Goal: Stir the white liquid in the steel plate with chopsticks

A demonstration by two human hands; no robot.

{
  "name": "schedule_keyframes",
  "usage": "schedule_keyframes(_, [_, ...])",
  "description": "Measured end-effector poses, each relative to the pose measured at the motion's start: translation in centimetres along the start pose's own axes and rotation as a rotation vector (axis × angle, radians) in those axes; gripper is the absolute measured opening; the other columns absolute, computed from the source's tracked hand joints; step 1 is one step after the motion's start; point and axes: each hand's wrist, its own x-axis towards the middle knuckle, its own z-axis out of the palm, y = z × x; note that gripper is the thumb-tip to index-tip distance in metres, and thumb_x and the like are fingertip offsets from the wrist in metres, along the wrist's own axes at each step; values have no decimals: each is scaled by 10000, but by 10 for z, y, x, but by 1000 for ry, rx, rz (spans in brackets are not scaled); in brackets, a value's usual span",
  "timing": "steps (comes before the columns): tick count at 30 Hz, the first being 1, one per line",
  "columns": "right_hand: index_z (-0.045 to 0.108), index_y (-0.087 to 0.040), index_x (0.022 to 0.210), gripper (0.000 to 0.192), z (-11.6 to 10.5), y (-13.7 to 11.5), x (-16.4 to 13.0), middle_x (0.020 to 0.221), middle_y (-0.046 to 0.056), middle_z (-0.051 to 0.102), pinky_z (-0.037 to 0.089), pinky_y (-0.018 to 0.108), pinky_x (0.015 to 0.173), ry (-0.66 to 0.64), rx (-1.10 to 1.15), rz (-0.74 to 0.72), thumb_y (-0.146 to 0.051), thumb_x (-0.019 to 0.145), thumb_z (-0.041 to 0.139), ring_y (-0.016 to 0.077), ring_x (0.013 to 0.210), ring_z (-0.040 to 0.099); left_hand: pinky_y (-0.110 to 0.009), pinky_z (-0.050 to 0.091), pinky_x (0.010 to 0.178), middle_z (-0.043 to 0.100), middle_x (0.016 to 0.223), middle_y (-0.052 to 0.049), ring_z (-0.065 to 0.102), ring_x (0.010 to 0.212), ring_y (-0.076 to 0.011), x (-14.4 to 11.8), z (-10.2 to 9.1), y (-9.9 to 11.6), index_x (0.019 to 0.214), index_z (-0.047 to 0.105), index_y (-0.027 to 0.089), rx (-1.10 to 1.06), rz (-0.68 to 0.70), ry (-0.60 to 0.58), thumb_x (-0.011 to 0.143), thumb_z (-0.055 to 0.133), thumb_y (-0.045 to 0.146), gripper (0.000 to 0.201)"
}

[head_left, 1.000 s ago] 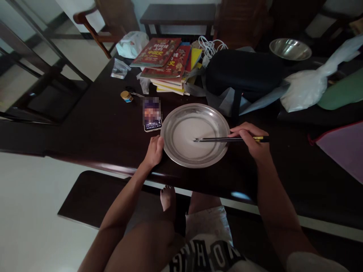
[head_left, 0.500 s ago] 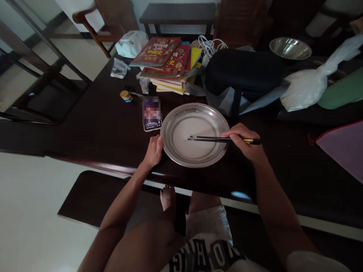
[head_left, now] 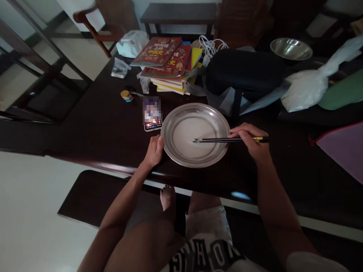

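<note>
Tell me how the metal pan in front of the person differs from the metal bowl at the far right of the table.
The metal pan is wide, shallow and holds a pale whitish liquid; the metal bowl is deeper and looks smaller, its contents unclear. The left hand steadies the pan while the right hand dips chopsticks into it; the bowl stands untouched. Both are shiny metal on the dark table.

We see a dark wooden table (head_left: 93, 128). Near its front edge sits a metal plate (head_left: 195, 113), with a phone (head_left: 152, 118) just beside it on the left. Further back lie a small gold-lidded jar (head_left: 126, 96), a stack of books (head_left: 167, 64) and a black case (head_left: 244, 71). Toward the right edge we spot a white plastic bag (head_left: 304, 88) and a steel bowl (head_left: 290, 49).
</note>
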Motion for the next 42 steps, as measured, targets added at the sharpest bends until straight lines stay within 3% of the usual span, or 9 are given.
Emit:
schedule_keyframes(4, [824,-322,993,203,2,-2,0,907,11,819,570,405,792,-71,-16,-21,-309,1010,622,214,847,721,-401,519,728,574,658,-69,549,657,-216,0,0,-2,638,444,242,2,4,0,1044,134,704,689])
schedule_keyframes(9, [818,-305,989,209,1,-2,0,850,14,813,571,403,795,4,-4,18,-333,1017,612,215,823,735,-403,513,733,565,647,-60,549,657,-215,0,0,-3,639,456,241,-16,1,5,1008,118,783,738])
schedule_keyframes(14, [821,-317,982,202,2,-3,0,906,12,820,576,405,801,-70,-22,-18,-331,1009,621,219,861,729,-407,508,748,590,663,-71,555,676,-223,0,0,-2,628,461,242,-29,-13,-1,990,112,814,762])
schedule_keyframes(19, [814,-323,987,205,1,-2,0,865,12,819,587,427,796,-2,-10,23,-355,1014,613,225,821,743,-411,518,757,578,654,-69,555,672,-223,0,0,-2,628,454,246,-27,-18,8,1012,135,772,725])
schedule_keyframes(24, [819,-323,966,205,1,-4,1,907,14,824,587,421,800,-68,-38,-17,-352,1007,620,225,865,735,-410,531,762,600,661,-81,576,685,-228,0,-1,-2,634,457,244,-10,-3,-9,1035,137,721,701])
schedule_keyframes(28, [819,-315,989,210,1,-3,1,862,15,818,582,420,803,-3,-18,13,-351,1013,614,224,832,740,-421,551,782,633,702,-97,603,706,-239,-1,-1,-3,657,494,235,7,-8,-9,1044,132,693,701])
schedule_keyframes(34, [820,-320,973,197,2,-2,1,908,14,826,582,412,795,-61,-28,-37,-321,1004,626,220,857,728,-420,528,787,600,678,-80,578,700,-234,0,-1,-2,640,459,243,-19,-21,-9,1024,152,740,700])
schedule_keyframes(39, [813,-309,981,216,1,-2,0,836,18,815,587,428,791,2,-13,26,-374,1015,609,226,812,741,-419,514,772,592,673,-76,560,685,-230,0,-2,1,634,444,250,-23,-36,-1,997,130,798,729])
schedule_keyframes(42, [816,-316,978,207,1,-2,0,865,13,816,585,417,790,-52,-17,-2,-362,1012,617,222,837,737,-419,518,767,607,680,-83,567,692,-232,0,-2,2,631,461,246,-19,-28,-7,999,120,796,744])
